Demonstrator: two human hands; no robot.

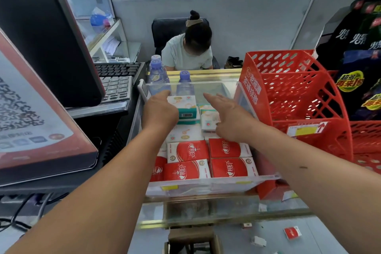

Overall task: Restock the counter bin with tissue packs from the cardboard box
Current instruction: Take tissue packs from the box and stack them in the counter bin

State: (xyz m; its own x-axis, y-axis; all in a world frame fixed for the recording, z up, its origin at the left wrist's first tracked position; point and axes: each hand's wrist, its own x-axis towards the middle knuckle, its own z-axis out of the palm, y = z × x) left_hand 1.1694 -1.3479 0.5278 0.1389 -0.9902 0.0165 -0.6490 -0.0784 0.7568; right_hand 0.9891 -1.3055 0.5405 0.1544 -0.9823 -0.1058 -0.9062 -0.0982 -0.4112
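Observation:
A clear plastic bin (208, 184) stands on the glass counter. Its near half holds several red tissue packs (226, 149); white and teal tissue packs lie behind them. My left hand (159, 114) reaches into the far left of the bin and grips a white-teal tissue pack (185, 107) with a barcode by its left edge. My right hand (226, 117) hovers over the far right with fingers stretched forward, its thumb touching another white pack (208, 121). Brown cardboard (191, 237) shows below the counter's near edge.
A red perforated basket rack (299, 97) stands right of the bin. Two water bottles (158, 74) sit behind it. A monitor, a keyboard (116, 86) and a QR-code sign (31, 121) fill the left. A person sits behind the counter. Small packs lie on the floor.

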